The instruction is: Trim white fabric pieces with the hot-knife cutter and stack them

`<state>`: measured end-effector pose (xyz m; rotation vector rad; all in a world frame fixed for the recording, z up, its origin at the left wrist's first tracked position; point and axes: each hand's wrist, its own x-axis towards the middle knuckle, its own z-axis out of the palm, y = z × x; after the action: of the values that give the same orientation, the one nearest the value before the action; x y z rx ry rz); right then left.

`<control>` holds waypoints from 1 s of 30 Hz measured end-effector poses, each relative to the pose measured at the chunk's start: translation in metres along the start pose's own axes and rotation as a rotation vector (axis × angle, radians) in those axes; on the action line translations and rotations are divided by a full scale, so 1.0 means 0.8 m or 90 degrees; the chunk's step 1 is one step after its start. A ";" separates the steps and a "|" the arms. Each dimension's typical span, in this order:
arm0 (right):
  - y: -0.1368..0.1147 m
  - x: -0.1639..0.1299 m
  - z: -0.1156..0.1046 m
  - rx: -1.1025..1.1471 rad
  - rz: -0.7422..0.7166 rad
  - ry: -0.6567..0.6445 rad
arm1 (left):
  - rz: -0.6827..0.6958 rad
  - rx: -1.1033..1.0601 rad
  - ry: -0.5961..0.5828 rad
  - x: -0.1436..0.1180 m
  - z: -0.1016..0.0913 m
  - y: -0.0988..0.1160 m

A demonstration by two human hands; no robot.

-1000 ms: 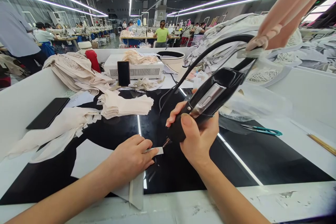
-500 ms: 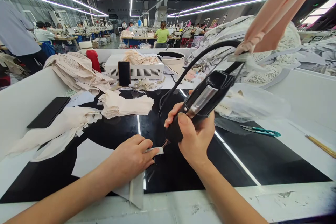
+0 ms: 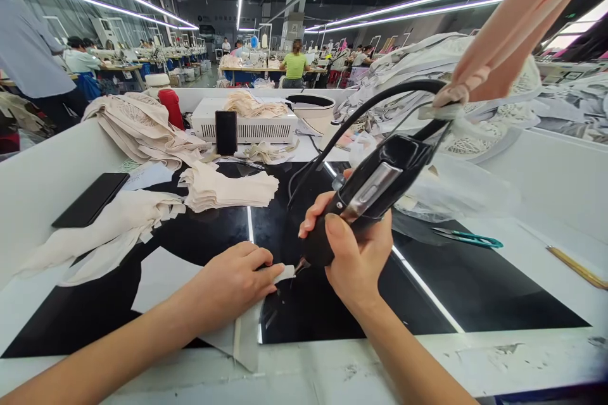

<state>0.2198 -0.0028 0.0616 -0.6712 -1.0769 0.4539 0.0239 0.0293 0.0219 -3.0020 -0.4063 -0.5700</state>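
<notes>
My right hand [image 3: 358,253] is wrapped round a black corded hand-held power tool [image 3: 375,180] with a silver plate on its side. The tool is tilted, its narrow metal tip [image 3: 302,265] pointing down and left. That tip is at the end of a small white fabric strip [image 3: 285,274]; whether they touch I cannot tell. My left hand [image 3: 242,281] grips the strip with its fingertips, low over the black work surface [image 3: 327,310]. Under my left wrist lies a pale fabric piece [image 3: 166,278], partly hidden. A knotted pink cloth band [image 3: 494,44] runs up from the tool's top.
Stacked cream fabric pieces [image 3: 228,188], loose white pieces [image 3: 109,228] and a black phone-like slab [image 3: 92,199] lie left. Teal thread snips [image 3: 468,237] and a yellowish stick [image 3: 577,267] lie right. A white vented box [image 3: 244,126] stands behind. The tool's cable [image 3: 332,142] loops over the surface.
The tool has moved slightly right and down in view. The strip's end looks a little raised and shifted left, with my left fingers still on it.
</notes>
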 end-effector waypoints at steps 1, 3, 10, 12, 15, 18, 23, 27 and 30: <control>-0.001 0.000 0.000 0.003 0.000 -0.003 | -0.005 -0.009 0.005 -0.002 -0.003 0.000; -0.004 0.000 -0.001 0.006 -0.001 -0.008 | -0.012 -0.025 0.020 -0.008 -0.006 -0.001; -0.007 0.001 -0.003 -0.020 -0.003 -0.019 | -0.017 -0.041 0.033 -0.027 -0.005 -0.002; -0.007 0.001 -0.004 -0.024 -0.007 -0.019 | -0.021 -0.033 0.035 -0.028 -0.004 -0.001; -0.007 0.001 -0.004 -0.027 -0.015 -0.019 | -0.022 -0.018 0.031 -0.028 -0.003 0.000; -0.008 0.001 -0.005 -0.037 -0.024 -0.017 | -0.022 0.000 0.021 -0.027 -0.002 0.000; -0.010 0.002 -0.005 -0.052 -0.019 -0.018 | -0.029 0.007 0.006 -0.024 -0.001 0.001; -0.009 0.007 0.001 -0.037 -0.010 0.006 | -0.029 0.005 -0.001 -0.024 -0.001 0.002; -0.005 0.009 0.009 -0.008 -0.014 0.013 | -0.030 0.004 0.001 -0.024 0.000 0.002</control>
<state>0.2162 0.0011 0.0716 -0.6737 -1.0673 0.4205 0.0071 0.0232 0.0150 -2.9929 -0.4788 -0.5741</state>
